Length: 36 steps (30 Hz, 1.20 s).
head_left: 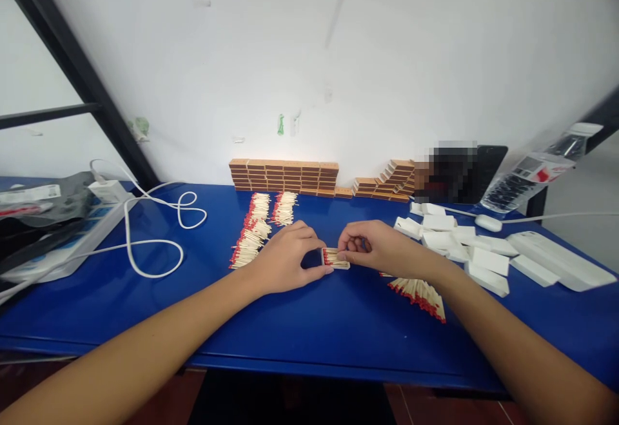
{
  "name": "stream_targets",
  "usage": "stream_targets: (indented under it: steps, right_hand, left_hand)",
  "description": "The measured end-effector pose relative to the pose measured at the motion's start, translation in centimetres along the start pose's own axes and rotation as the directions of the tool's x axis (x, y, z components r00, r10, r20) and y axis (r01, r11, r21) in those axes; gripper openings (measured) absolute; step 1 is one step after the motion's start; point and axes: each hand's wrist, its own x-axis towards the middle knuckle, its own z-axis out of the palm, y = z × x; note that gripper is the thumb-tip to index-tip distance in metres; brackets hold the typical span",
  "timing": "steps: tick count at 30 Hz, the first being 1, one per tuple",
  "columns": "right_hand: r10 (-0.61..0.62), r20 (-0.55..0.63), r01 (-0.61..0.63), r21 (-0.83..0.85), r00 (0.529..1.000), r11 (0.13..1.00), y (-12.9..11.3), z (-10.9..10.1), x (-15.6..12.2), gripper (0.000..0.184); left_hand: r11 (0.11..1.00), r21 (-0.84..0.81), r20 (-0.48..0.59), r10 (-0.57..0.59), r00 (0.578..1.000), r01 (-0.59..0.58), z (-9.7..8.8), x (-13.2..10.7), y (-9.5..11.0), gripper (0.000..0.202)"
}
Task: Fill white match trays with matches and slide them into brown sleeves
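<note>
My left hand (285,257) curves round the left end of the small white tray (341,266), thumb on its near side and fingers on its far side, lightly gripping it; my right hand (374,244) is at its right end, thumb and fingertips drawn close together over the red-headed matches (329,257) inside, though I can't tell whether a stick is between them. On my side of the tray, a broad stretch of blue tabletop (309,322) runs down to the front edge (309,364). Room is tighter to the left of the tray, where loose match piles (251,238) lie just past my left hand, and to the right, where a fan of matches (420,296) sits partly hidden by my right wrist. Farther right of the tray spreads a heap of white trays (438,239). Beyond the tray, stacked brown matchboxes (285,175) line up along the wall (290,44), with a stepped stack (387,183) farther right. Well right of the tray and beyond it, a tilted clear bottle (536,173) bears a white label with a red mark, its lettering too small to read. Far left of the tray, a grey package (72,196) carries a white sticker (31,194) with unreadable print.
</note>
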Motion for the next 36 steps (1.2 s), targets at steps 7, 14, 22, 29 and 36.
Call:
stream_targets:
  steps: [7, 14, 22, 29, 36]
  right_hand:
    - [0.051, 0.081, -0.047, -0.05, 0.995, 0.998, 0.4, -1.3, -0.6, 0.033]
    - [0.041, 0.12, -0.043, 0.015, 0.992, 0.999, 0.1, -0.5, -0.2, 0.038]
    - [0.152, -0.045, -0.157, -0.171, 0.987, 0.973, 1.5, -3.7, -1.1, 0.042]
    - [0.326, 0.192, -0.272, -0.262, 0.926, 0.926, 2.8, -4.4, -1.7, 0.045]
    - [0.292, 0.167, -0.238, -0.282, 0.942, 0.929, 2.3, -4.8, -2.3, 0.041]
  left_hand:
    - [0.999, 0.031, 0.0, -0.014, 1.0, 0.014, -0.2, 0.0, -0.3, 0.029]
    - [0.999, 0.03, 0.005, -0.023, 1.0, 0.023, -0.2, 0.0, -0.3, 0.029]
    - [0.999, 0.023, 0.021, -0.04, 0.999, 0.039, -0.3, 0.0, -0.2, 0.03]
    - [0.998, 0.025, 0.015, -0.066, 0.998, 0.066, -0.3, 0.0, -0.2, 0.033]
    - [0.997, 0.031, 0.021, -0.073, 0.997, 0.072, -0.3, 0.0, -0.4, 0.034]
